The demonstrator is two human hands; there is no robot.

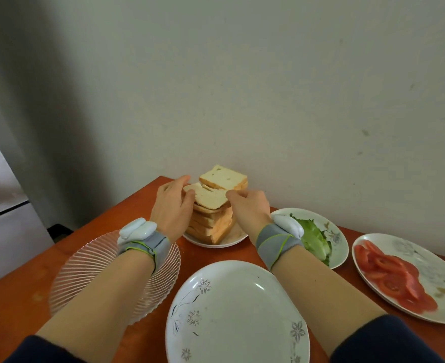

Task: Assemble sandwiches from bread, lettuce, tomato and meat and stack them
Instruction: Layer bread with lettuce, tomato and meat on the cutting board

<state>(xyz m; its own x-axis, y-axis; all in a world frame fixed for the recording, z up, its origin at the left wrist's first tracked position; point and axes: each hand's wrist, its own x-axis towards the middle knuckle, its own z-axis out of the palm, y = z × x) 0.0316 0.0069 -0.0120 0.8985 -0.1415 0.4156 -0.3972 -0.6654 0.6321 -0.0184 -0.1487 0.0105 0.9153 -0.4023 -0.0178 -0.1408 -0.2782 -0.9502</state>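
My left hand [173, 205] and right hand [250, 206] each pinch the top pale square bread slice [210, 198] of the stack [210, 226], far back on the orange tabletop [19, 297]. I'd lift it level, freeing one slice only.

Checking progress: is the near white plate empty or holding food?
Empty: the white plate shows only its bare flower-patterned surface, with no food on it.

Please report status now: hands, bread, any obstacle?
Left hand and right hand pinch top bread slice on stack. White plate lies in front. No obstacle seen.
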